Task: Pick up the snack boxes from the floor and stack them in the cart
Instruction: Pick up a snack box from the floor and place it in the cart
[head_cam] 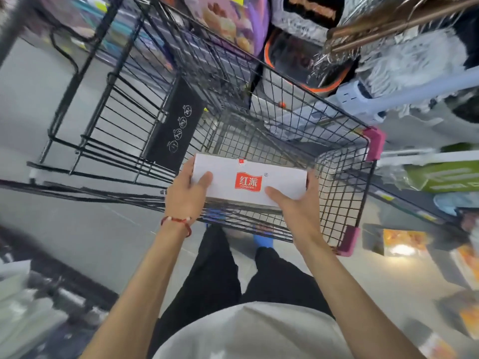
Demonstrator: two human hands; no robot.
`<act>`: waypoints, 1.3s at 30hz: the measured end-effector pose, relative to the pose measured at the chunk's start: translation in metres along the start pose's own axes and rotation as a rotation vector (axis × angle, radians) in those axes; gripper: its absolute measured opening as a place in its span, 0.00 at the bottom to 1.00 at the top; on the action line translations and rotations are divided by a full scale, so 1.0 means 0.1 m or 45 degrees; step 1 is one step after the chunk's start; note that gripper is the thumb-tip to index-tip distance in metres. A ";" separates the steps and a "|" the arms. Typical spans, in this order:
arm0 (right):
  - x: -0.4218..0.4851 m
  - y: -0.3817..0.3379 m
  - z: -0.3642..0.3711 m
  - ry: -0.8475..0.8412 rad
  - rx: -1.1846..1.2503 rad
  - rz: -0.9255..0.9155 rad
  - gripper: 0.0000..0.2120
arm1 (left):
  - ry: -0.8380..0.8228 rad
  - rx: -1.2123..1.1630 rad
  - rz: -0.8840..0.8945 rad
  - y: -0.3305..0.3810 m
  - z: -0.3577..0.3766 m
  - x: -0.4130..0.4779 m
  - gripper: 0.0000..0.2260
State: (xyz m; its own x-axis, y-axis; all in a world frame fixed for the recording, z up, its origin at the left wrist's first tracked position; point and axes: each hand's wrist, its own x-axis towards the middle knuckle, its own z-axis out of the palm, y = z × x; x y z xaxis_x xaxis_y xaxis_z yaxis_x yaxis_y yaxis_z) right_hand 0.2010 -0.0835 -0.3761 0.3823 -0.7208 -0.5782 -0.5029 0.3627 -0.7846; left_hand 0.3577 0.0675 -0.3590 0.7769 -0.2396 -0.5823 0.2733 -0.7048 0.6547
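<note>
Blurred packaged goods (225, 19) crowding the top of the frame beyond a black wire cart (305, 92) with pink corner guards (374, 143), a black pictogram panel (176, 128) at centre left. At centre, over the cart's near end, a white snack box (280, 174) with red logo, held level. Gripped at both short ends by left hand (185, 194), red cord bracelet (178, 222) at wrist, and right hand (298, 207), thumbs on top.
</note>
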 end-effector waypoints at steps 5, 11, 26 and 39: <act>0.28 0.19 0.47 0.045 -0.043 0.127 0.38 | -0.150 0.170 -0.069 -0.20 -0.12 0.61 0.23; 0.63 0.60 0.94 0.057 -0.012 0.287 0.45 | -0.263 0.461 -0.133 -0.54 -0.08 1.26 0.19; 1.29 1.27 1.31 -0.155 -0.345 0.426 0.47 | -0.436 0.539 -0.501 -1.00 0.37 2.09 0.28; 1.21 1.31 1.31 -0.287 -0.534 0.485 0.33 | -0.429 0.749 -0.507 -1.12 0.32 2.08 0.27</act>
State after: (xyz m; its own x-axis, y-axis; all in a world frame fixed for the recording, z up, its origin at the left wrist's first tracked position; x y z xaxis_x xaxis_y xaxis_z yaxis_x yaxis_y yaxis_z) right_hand 0.2829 -0.0465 -0.5783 0.2467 -0.4269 -0.8700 -0.8816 0.2739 -0.3844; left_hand 0.4705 0.0754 -0.5693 0.4440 -0.0177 -0.8958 0.0769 -0.9954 0.0578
